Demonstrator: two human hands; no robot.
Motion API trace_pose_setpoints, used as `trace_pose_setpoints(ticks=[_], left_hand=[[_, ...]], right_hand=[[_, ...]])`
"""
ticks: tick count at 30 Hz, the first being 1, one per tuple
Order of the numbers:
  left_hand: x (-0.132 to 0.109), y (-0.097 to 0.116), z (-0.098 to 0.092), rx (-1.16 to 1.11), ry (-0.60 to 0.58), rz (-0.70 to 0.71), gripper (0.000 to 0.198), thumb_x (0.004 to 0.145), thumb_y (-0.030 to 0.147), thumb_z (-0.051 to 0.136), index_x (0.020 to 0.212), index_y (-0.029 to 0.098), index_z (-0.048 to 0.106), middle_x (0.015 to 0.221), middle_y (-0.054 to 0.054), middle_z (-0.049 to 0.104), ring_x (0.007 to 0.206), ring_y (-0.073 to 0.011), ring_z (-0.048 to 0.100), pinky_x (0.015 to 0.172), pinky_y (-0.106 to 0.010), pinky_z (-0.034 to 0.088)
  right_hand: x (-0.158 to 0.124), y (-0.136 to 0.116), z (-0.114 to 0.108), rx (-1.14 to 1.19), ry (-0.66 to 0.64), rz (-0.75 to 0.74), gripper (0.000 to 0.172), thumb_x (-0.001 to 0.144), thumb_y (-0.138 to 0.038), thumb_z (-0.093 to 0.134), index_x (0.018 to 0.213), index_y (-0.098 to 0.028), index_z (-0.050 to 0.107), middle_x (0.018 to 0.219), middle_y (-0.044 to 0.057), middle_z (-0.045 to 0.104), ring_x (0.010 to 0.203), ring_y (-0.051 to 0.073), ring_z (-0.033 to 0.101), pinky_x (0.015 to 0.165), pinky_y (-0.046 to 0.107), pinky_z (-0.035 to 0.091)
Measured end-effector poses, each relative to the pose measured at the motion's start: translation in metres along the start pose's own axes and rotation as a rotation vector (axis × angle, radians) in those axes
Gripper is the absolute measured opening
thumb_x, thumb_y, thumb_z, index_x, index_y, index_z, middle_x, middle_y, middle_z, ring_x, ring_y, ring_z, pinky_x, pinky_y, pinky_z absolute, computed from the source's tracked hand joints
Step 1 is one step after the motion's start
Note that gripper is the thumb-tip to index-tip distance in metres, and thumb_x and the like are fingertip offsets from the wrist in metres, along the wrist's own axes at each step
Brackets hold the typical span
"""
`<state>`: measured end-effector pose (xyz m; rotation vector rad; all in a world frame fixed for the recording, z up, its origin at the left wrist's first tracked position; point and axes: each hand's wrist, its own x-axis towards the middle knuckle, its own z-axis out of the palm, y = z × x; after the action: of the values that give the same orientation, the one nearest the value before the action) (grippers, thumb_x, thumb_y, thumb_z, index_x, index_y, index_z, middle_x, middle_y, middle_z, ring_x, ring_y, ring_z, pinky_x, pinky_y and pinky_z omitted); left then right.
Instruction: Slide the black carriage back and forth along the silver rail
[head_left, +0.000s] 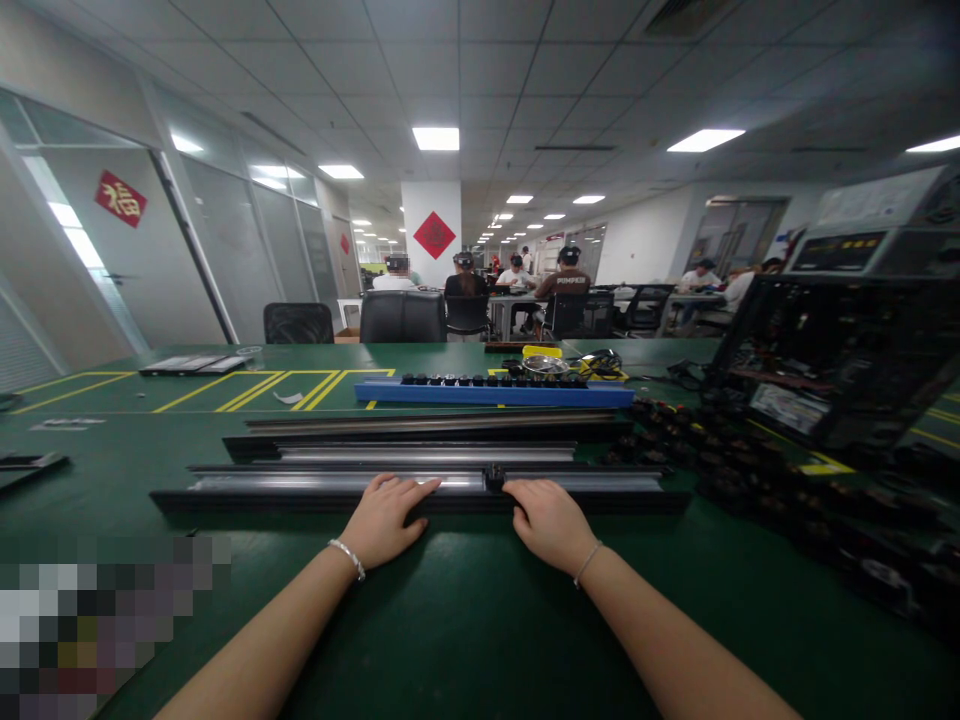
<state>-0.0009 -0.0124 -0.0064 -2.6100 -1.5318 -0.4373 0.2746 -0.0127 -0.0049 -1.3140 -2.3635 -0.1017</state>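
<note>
The right hand is loosely curved, its thumb parted from the fingers and nothing visibly pinched; whether its fingertips touch the small black block I cannot tell. That block sits in the channel of the nearest long black-and-silver rail, just off those fingertips toward nine o'clock. The left hand, spread and clasping nothing visible, rests its fingers on the rail, farther from the block, which lies at three o'clock from it. The rail's long axis runs nine to three. More rails lie toward twelve.
</note>
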Motion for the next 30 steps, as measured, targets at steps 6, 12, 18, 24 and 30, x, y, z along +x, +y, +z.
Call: trace_pose_setpoints(ticks=[6,12,18,24,30], left_hand=[[-0.0002,-0.0008,0.0009,0.003,0.004,0.001,0.058,0.075,0.031,0.053,0.131,0.033,0.037,0.105,0.000,0.062,0.098,-0.0190,0.053,0.099,-0.042,0.025],[-0.0002,-0.0017,0.0028,0.008,0.012,0.002,0.058,0.075,0.030,0.053,0.130,0.033,0.038,0.107,0.000,0.062,0.098,-0.0192,0.053,0.098,-0.042,0.026],[-0.0001,-0.0021,0.0038,0.010,0.017,0.003,0.058,0.075,0.031,0.053,0.131,0.033,0.038,0.107,0.000,0.062,0.099,-0.0193,0.053,0.098,-0.041,0.025],[-0.0002,-0.0010,0.0021,0.005,0.012,0.003,0.057,0.075,0.031,0.052,0.131,0.033,0.038,0.106,0.000,0.062,0.098,-0.0189,0.053,0.099,-0.041,0.024],[-0.0004,-0.0015,0.0017,0.007,0.010,0.006,0.057,0.076,0.031,0.052,0.131,0.033,0.037,0.107,0.000,0.062,0.100,-0.0194,0.052,0.099,-0.042,0.024]], right_hand=[[0.0007,0.0000,-0.0004,-0.016,-0.012,0.013,0.035,0.078,-0.018,0.042,0.110,-0.020,0.057,0.106,0.004,0.063,0.096,0.016,0.055,0.089,0.030,0.036],[0.0013,-0.0009,-0.0023,-0.041,-0.052,0.039,0.034,0.078,-0.018,0.042,0.109,-0.020,0.057,0.104,0.005,0.063,0.097,0.017,0.054,0.089,0.030,0.035],[0.0015,-0.0007,-0.0022,-0.058,-0.056,0.050,0.032,0.078,-0.018,0.043,0.106,-0.020,0.057,0.101,0.004,0.063,0.095,0.016,0.054,0.087,0.029,0.035],[0.0016,0.0005,-0.0038,-0.090,-0.072,0.062,0.029,0.079,-0.019,0.041,0.105,-0.020,0.056,0.097,0.004,0.064,0.091,0.016,0.055,0.084,0.028,0.034],[0.0014,0.0013,-0.0089,-0.095,-0.085,0.077,0.028,0.078,-0.021,0.043,0.103,-0.021,0.055,0.093,0.004,0.064,0.088,0.017,0.055,0.083,0.029,0.034]])
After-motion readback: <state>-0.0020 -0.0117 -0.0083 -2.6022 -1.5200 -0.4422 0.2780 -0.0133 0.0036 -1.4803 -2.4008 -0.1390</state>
